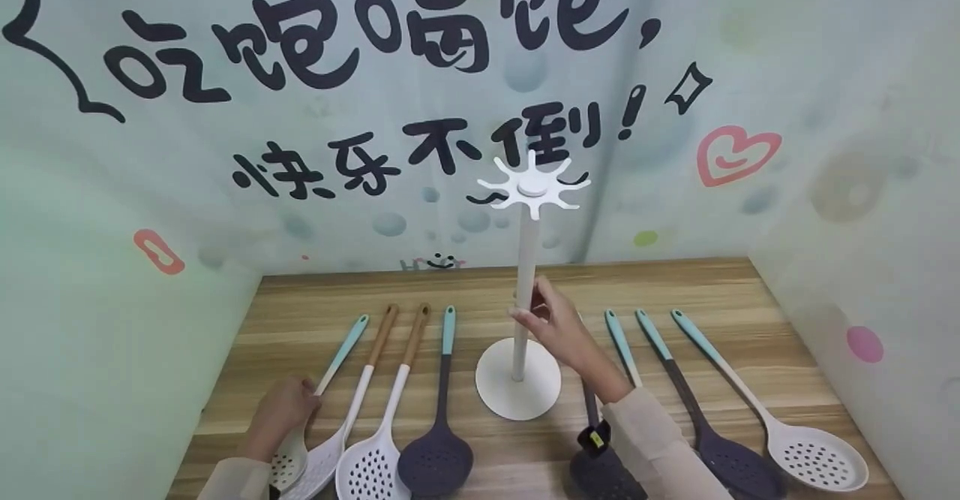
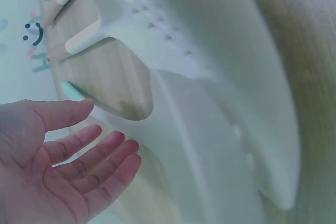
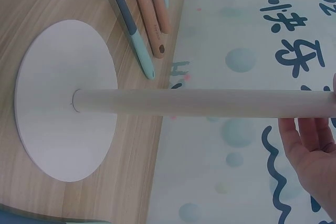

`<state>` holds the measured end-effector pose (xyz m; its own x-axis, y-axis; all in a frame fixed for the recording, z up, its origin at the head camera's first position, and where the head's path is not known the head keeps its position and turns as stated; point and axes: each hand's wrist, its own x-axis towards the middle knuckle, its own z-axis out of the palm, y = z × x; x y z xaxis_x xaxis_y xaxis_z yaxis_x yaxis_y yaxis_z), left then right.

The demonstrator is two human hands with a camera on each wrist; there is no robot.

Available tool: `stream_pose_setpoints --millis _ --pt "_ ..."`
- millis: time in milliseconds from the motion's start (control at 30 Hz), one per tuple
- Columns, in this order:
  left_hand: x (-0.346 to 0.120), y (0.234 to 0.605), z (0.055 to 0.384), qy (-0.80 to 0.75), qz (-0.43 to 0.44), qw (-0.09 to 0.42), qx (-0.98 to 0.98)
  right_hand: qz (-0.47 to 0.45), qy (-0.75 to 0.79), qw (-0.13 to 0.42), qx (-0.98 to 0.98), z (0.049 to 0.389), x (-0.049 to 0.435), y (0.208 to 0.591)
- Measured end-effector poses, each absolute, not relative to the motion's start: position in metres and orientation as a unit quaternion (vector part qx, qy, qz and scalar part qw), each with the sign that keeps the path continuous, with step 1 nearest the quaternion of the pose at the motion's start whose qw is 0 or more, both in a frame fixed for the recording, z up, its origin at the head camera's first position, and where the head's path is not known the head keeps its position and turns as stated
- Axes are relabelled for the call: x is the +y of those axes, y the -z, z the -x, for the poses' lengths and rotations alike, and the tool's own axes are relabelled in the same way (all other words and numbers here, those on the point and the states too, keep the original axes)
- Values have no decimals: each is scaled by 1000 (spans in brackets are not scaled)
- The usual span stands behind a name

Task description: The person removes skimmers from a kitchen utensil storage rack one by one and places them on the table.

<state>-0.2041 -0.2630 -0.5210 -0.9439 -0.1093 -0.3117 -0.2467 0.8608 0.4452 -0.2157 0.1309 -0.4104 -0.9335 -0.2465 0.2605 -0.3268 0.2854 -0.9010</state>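
Note:
A white utensil stand (image 1: 526, 260) stands upright on a round base (image 1: 499, 391), with a star-shaped ring of hooks (image 1: 533, 185) on top. My right hand (image 1: 559, 327) grips its pole between thumb and fingers; the right wrist view shows fingertips behind the pole (image 3: 210, 103). At the far left lies a pale slotted skimmer with a teal handle (image 1: 347, 350). Beside that handle is my left hand (image 1: 285, 414), its fingers spread and loosely bent in the left wrist view, palm (image 2: 42, 187) showing. Whether it touches the handle is hard to tell.
Two white skimmers with wooden handles (image 1: 411, 342) and a dark skimmer (image 1: 436, 459) lie left of the base. On the right are more teal-handled utensils, including a dark one (image 1: 731, 462) and a white skimmer (image 1: 817, 456). A printed curtain (image 1: 390, 185) walls the wooden table (image 1: 337, 290).

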Motion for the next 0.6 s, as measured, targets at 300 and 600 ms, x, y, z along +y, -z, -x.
stream_pose_setpoints --millis 300,600 --pt "-255 509 204 -313 72 110 940 -190 -573 42 -796 230 136 433" --pt "-234 493 211 -289 65 110 949 -169 -569 36 -804 236 136 440"
